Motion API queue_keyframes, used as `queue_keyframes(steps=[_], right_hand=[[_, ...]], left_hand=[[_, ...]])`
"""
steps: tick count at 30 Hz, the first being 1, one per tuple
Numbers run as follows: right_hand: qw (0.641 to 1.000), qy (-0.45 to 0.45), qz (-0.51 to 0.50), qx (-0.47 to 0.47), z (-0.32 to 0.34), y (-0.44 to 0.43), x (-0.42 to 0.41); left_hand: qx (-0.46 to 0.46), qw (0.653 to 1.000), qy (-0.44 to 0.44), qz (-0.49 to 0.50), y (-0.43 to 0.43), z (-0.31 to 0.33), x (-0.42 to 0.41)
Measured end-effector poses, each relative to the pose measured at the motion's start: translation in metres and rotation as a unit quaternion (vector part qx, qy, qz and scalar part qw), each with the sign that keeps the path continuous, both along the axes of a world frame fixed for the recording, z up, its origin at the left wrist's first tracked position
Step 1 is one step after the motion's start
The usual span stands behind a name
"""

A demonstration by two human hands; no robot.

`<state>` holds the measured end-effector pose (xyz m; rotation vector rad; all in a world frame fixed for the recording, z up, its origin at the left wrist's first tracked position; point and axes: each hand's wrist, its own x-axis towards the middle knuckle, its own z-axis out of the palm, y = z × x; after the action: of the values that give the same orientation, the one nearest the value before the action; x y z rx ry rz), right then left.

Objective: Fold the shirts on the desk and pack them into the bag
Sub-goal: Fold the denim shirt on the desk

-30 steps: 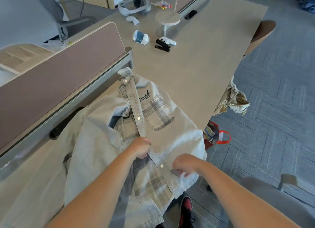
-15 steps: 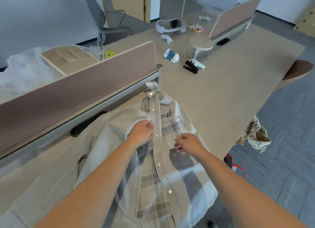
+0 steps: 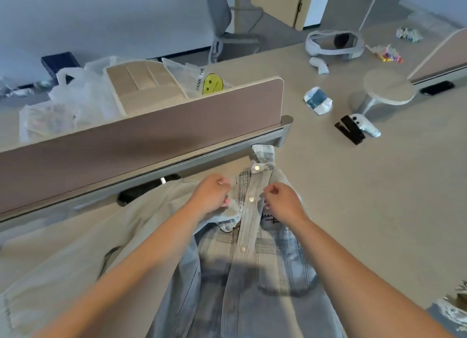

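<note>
A light denim shirt (image 3: 252, 274) with plaid panels and snap buttons lies face up on the beige desk (image 3: 379, 211), collar toward the divider. My left hand (image 3: 212, 194) pinches the fabric just left of the button placket, near the collar. My right hand (image 3: 281, 201) grips the fabric just right of the placket, above the chest pocket. A patterned garment (image 3: 452, 310) hangs off the desk's right edge. No bag for packing is identifiable in view.
A brown divider panel (image 3: 141, 138) runs along the desk's left. Beyond it sit plastic bags (image 3: 75, 102) and a wooden organiser (image 3: 146, 84). Further out are a black stapler (image 3: 350, 130), a small round stand (image 3: 388, 90), a blue-white packet (image 3: 317, 100) and a headset (image 3: 333, 44).
Both hands have moved up the placket from the shirt's middle toward the collar. The view has tilted up, so the floor and the red-handled bag have left the frame.
</note>
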<state>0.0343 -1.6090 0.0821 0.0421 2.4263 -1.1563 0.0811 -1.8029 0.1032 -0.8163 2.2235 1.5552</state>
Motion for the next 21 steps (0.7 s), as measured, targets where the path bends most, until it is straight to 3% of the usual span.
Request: queue_keyframes(steps=[5,8,13,16,19,21], right_hand=[[0.996,0.02,0.069,0.056,-0.024,-0.016,-0.038],[0.992,0.017,0.09,0.09,-0.035,-0.031,-0.053],[0.983,-0.066,0.059,0.161,-0.054,-0.043,-0.068],[0.974,-0.108,0.051,0.193,-0.06,-0.036,-0.069],[0.968,-0.086,0.039,0.231,-0.068,-0.031,-0.067],[0.962,-0.07,0.041,0.26,-0.074,-0.033,-0.064]], left_hand=[[0.061,0.994,-0.079,0.045,0.01,-0.027,-0.018],[0.09,0.988,-0.124,0.009,0.018,-0.038,-0.024],[-0.05,0.98,-0.152,-0.121,0.021,-0.066,-0.028],[-0.098,0.972,-0.16,-0.144,0.02,-0.077,-0.022],[-0.113,0.975,-0.144,-0.122,0.024,-0.09,-0.018],[-0.179,0.97,-0.117,-0.119,0.031,-0.096,-0.018]])
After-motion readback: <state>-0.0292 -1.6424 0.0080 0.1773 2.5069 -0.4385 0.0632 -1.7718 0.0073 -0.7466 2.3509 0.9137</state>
